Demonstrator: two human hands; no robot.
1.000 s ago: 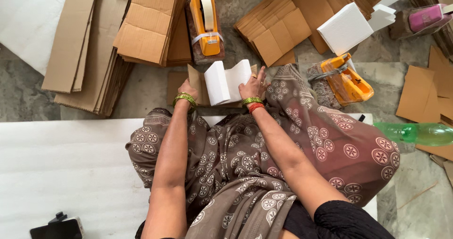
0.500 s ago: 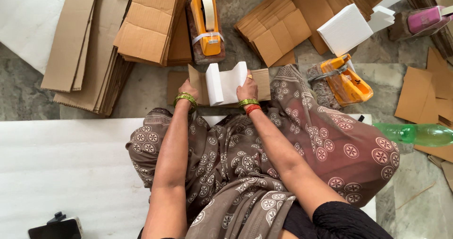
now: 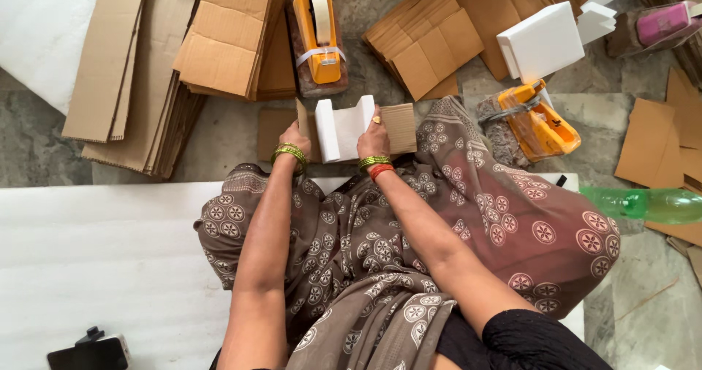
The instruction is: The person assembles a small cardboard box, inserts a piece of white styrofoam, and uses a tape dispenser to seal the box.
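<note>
A grey stone floor (image 3: 241, 132) is spread with packing stock, all within an arm's reach of the seated person. Flat cardboard sheets (image 3: 124, 70) lie stacked at the left, folded cardboard pieces (image 3: 424, 44) ahead, and white foam blocks (image 3: 545, 41) to the right. Two orange tape dispensers, one straight ahead (image 3: 319, 30) and one at the right (image 3: 537, 118), sit close by, likely so either can be picked up without shifting. A wide white foam sheet (image 3: 95, 260) covers the floor under the person's lap.

The left hand (image 3: 294, 137) presses against the left side of a small cardboard piece (image 3: 398, 127), its grip closed on the edge. The right hand (image 3: 373, 134) clasps a bent white foam strip (image 3: 344, 127) from the right, keeping it upright against the cardboard, just beyond the knees. A green plastic bottle (image 3: 647, 203) lies on its side at the far right.
</note>
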